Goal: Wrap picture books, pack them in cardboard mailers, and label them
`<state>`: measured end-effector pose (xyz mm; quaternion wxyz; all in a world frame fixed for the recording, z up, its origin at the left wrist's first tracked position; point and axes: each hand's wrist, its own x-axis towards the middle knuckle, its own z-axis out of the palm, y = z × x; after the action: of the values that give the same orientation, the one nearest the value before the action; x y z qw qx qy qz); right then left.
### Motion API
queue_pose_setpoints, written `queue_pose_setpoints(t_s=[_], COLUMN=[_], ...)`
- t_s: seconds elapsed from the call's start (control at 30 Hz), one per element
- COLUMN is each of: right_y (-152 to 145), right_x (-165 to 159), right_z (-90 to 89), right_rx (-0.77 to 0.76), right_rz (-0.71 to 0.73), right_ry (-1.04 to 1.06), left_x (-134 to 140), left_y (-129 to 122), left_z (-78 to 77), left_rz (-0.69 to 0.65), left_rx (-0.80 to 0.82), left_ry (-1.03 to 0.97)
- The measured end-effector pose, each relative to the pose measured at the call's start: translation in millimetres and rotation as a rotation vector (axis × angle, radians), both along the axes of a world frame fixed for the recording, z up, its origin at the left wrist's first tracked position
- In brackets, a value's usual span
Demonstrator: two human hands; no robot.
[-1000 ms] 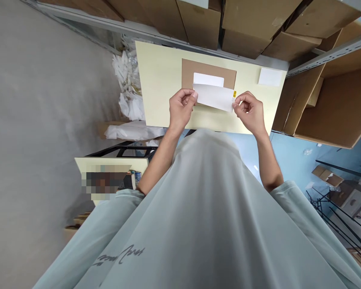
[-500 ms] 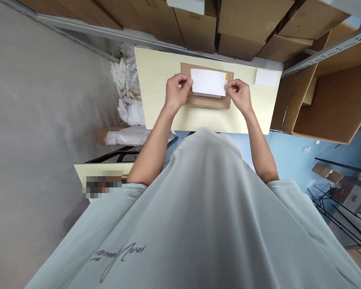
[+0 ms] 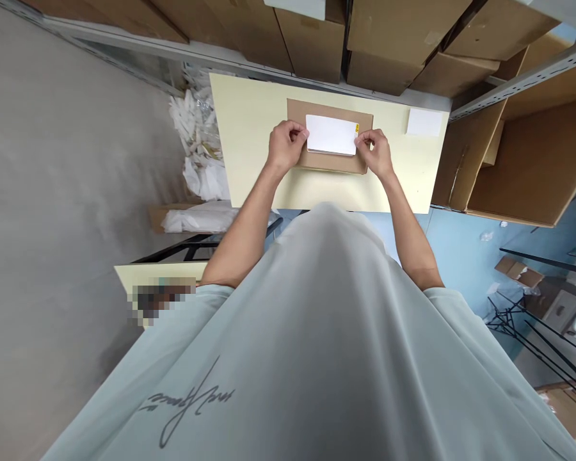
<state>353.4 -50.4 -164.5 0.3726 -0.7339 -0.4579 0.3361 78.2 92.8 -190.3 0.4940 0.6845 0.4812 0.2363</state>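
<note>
A white rectangular sheet (image 3: 332,135) with a small yellow mark at its right end lies over the top of a flat brown cardboard box (image 3: 330,164). What the sheet is exactly, a label or card, I cannot make out. My left hand (image 3: 287,142) pinches its left edge between thumb and finger. At the opposite edge, my right hand (image 3: 375,151) has thumb and finger closed by the yellow mark. The box rests on a pale yellow tabletop (image 3: 254,141).
A smaller white paper (image 3: 424,122) lies at the table's right end. Large open cartons (image 3: 532,166) stand to the right. Stacked cardboard boxes (image 3: 388,32) fill the shelf behind. White plastic wrapping (image 3: 199,141) is heaped left of the table.
The white sheet has shifted down slightly and lies flatter on the box, covering the grey strip seen beneath it before. My right hand has moved a little left.
</note>
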Motion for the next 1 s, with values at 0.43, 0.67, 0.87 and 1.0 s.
queue_pose_setpoints(t_s=[0.43, 0.67, 0.87, 1.0], right_y=[-1, -3, -4, -5], right_x=[-3, -7, -9, -8], right_z=[-17.2, -15.9, -20.3, -22.3], right_rx=[-0.036, -0.039, -0.033, -0.062], right_rz=[-0.003, -0.031, -0.055, -0.037], right_ry=[-0.045, -0.066, -0.046, -0.072], left_x=[-1, -1, -1, -2], left_y=[-1, -7, -8, -8], left_z=[-7.8, -9.4, -15.5, -16.4], left_rz=[0.054, 0.079, 0.100, 0.095], left_rx=[-0.028, -0.039, -0.033, -0.047], left_ry=[0.012, -0.037, -0.059, -0.080])
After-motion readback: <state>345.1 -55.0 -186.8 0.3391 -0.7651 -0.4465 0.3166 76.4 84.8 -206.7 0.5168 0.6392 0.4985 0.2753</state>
